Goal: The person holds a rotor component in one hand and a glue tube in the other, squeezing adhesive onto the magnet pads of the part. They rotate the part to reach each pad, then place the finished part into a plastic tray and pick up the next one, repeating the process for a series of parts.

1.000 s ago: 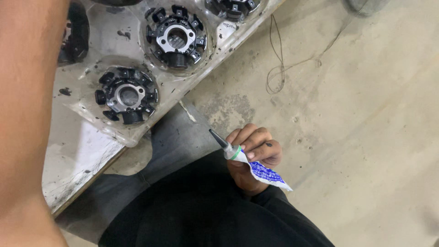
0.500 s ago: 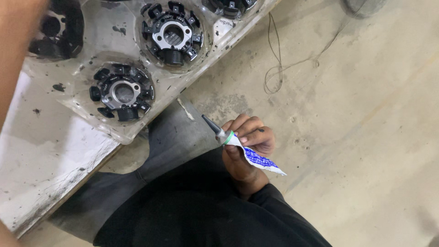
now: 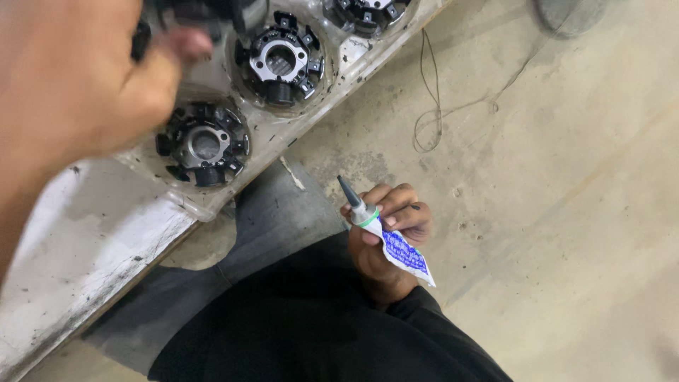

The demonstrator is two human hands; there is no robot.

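Gripping a small squeezed tube of adhesive (image 3: 393, 240), the right hand (image 3: 385, 233) closes its fingers around the tube's neck, just below a green collar. The dark pointed nozzle sticks up and to the left out of the grip, and the crumpled blue and white tail of the tube hangs down and to the right of it. This hand rests over the person's lap, in black clothing, and sits in almost the same spot as a second ago; the tube has only tilted slightly.

Up and to the left of the grip, the left hand (image 3: 85, 85) has changed most. A second ago only a forearm crossed the left edge of the view; now the hand has swung in large and blurred over a clear plastic tray (image 3: 283, 138). Its fingertips reach the tray's upper pockets, but blur hides whether its grip is open or closed on anything.

The tray lies on a scuffed white worktop (image 3: 92, 247). Its round pockets hold black ring-shaped stators: one (image 3: 204, 143) just below the left hand, another (image 3: 280, 58) to that hand's right. So the left hand seems to be going for a part while the adhesive waits ready.

Right of the grip is bare concrete floor (image 3: 566, 212), with a loop of thin wire (image 3: 431, 117) lying well apart from the tube.
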